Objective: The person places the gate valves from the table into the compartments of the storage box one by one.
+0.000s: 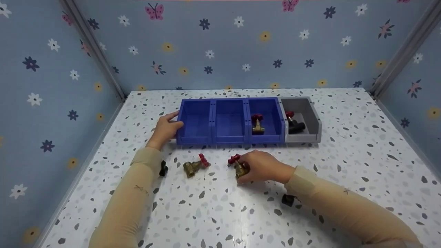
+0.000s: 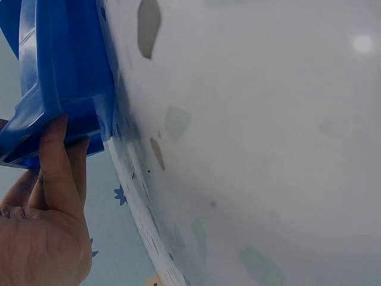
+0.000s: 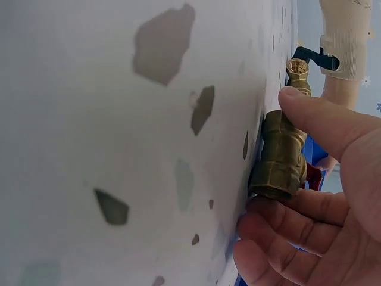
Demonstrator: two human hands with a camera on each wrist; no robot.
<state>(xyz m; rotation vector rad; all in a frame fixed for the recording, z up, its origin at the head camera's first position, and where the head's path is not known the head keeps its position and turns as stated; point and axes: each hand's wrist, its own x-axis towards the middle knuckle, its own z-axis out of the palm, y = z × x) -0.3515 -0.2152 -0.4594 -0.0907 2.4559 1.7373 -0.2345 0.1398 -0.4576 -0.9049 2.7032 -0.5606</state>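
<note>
In the head view my right hand (image 1: pixel 263 167) holds a brass gate valve (image 1: pixel 240 169) with a red handwheel, low over the speckled table. The right wrist view shows the thumb on one side of this valve (image 3: pixel 277 155) and the fingers beneath its lower end. A second brass gate valve (image 1: pixel 193 167) lies to the left, its red wheel tilted up. My left hand (image 1: pixel 166 130) grips the left wall of the leftmost blue bin (image 1: pixel 194 139). From the left wrist, fingers (image 2: pixel 56 161) meet the bin's rim (image 2: pixel 44 89); part of the grip is hidden.
Right of that bin stand a second blue bin (image 1: pixel 230 139), a third blue bin (image 1: pixel 266 138) holding a brass valve (image 1: pixel 257 125), and a grey bin (image 1: pixel 303 138) with a dark, red-handled piece (image 1: pixel 295 126). Patterned walls (image 1: pixel 224 44) enclose the table (image 1: pixel 206 220).
</note>
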